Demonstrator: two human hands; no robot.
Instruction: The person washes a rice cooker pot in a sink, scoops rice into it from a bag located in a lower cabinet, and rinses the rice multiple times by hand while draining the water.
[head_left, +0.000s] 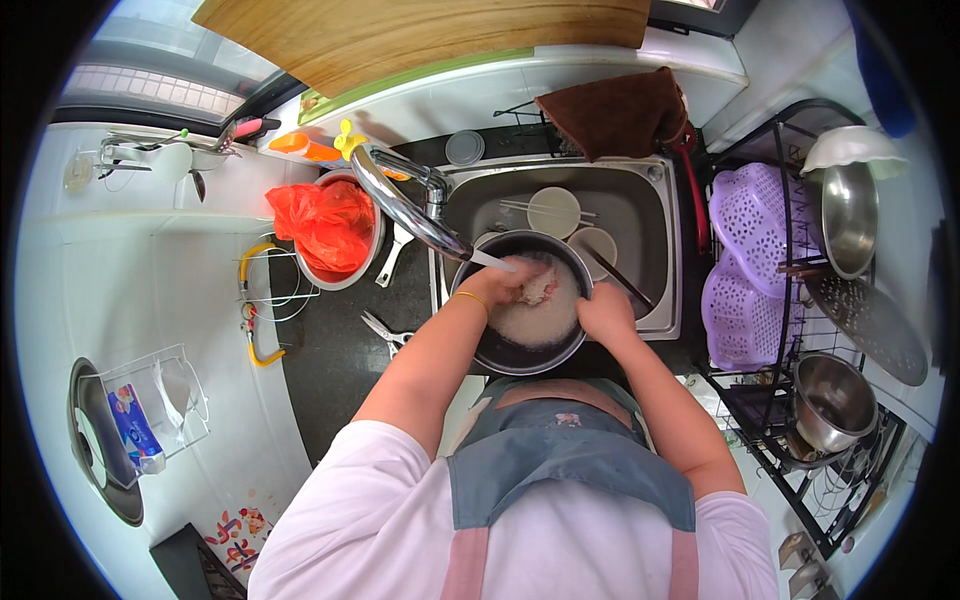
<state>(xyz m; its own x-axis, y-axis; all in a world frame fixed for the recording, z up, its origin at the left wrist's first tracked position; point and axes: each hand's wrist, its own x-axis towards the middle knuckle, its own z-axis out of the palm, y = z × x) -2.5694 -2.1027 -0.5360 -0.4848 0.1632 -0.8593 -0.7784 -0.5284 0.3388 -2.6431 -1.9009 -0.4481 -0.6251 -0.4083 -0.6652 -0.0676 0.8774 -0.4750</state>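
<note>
A dark pot (517, 366) with cloudy, frothy water (532, 322) rests over the near part of the steel sink (670, 225). My right hand (606, 311) is closed on the pot's right edge; whether a handle lies inside the fist is hidden. My left hand (514, 281), blurred, reaches into the pot under a stream of water (491, 261) from the chrome faucet (409, 202). By its fingers is a pinkish-white lump of food (541, 288), possibly raw meat. Whether the left hand grips it is unclear.
Behind the pot, bowls (553, 214) and chopsticks (517, 205) lie in the sink. Scissors (386, 330), a white-handled peeler (394, 255) and a basin with a red plastic bag (326, 225) sit left. Purple baskets (754, 225) and a black dish rack (784, 300) stand right.
</note>
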